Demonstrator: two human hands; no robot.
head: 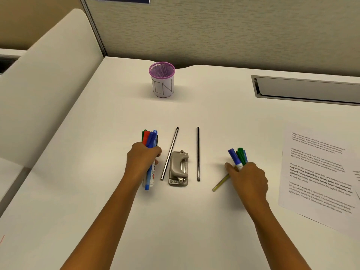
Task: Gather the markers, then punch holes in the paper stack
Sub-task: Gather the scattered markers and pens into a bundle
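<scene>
Gripping a bundle of markers (150, 145), the left hand (142, 158) rests on the white desk (97, 191). Beside it lies a grey hole punch (178, 168) between two black rods. The right hand (248, 178) clutches more markers (238, 155); the paper stack (315, 172) lies far right.

Both forearms are bare to the frame's edge, and the left hand (143, 158) and right hand (248, 179) wear nothing.
</scene>
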